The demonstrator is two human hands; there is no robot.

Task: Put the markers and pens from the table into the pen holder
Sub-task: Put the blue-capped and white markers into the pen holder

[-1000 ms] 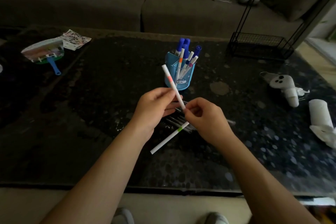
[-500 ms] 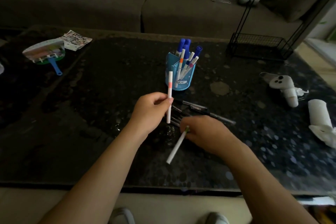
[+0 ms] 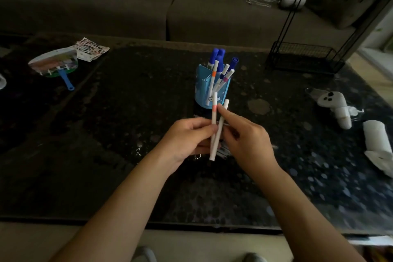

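Markers come first: two white ones stand almost upright between the hands above the table [image 3: 106,176], one with a pink band [image 3: 214,110] and a plain-looking one [image 3: 222,119] just beside it, their shafts touching or nearly so. The left hand [image 3: 187,138] has its fingers [image 3: 209,128] closed around the pink-banded marker. The right hand [image 3: 246,136] pinches the second marker, its index finger stretched up along the shafts. Beneath the hands, a few more pens [image 3: 223,152] lie on the dark speckled table, mostly hidden. Just behind the raised markers stands the blue pen holder [image 3: 203,91], already carrying several blue-capped markers and white pens leaning to the right. Further out lie a hand fan [image 3: 55,64] at far left and a black wire rack [image 3: 306,57] at right, with a sofa [image 3: 212,6] behind.
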